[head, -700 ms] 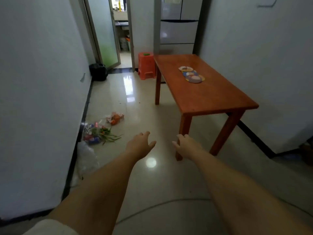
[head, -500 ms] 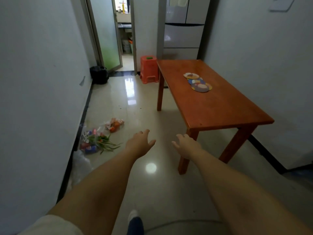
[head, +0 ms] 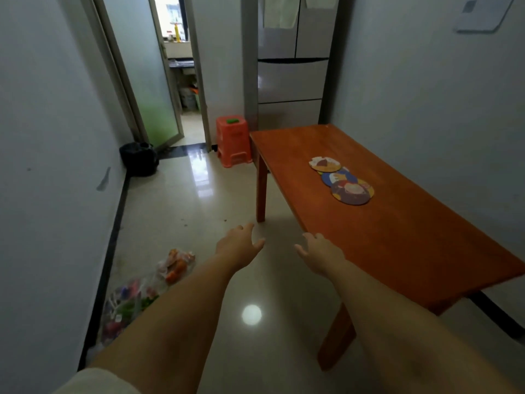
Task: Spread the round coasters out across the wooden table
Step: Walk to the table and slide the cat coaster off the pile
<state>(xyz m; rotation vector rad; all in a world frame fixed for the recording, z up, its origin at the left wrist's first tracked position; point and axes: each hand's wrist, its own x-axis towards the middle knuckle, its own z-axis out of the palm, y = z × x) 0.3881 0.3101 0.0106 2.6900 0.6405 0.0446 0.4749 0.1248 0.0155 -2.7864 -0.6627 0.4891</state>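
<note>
Here, both bare arms reach forward over the glossy pale tiled floor (head: 199, 211), palms down. The left hand (head: 238, 245) hangs with its fingers loosely spread and its grip apart, holding nothing. The right hand (head: 321, 253) is likewise loose, fingers apart and empty, seen just at the near left edge of the reddish-brown rectangular wooden bench (head: 397, 237); whether it touches that edge cannot be told.

The round, colourfully printed coasters (head: 339, 179) lie on the middle of the bench top, well apart from both hands. They sit in an overlapping row running away from the camera: a cream and orange one (head: 324, 164) farthest, a blue one (head: 338, 177) in the middle, and a dark purple one with a yellow rim (head: 351, 191) nearest and on top. More may lie beneath; the exact count cannot be told.

Beyond the bench's far left corner stands an orange plastic stool (head: 233, 141) with a small green piece on its seat, and behind the bench a pale grey refrigerator (head: 292, 78). A black bag or bin (head: 139, 159) sits against the left wall beside an open frosted-glass door (head: 142, 81). Clear plastic bags of groceries (head: 147, 291), some orange, some green, lie on the floor along the left wall.
</note>
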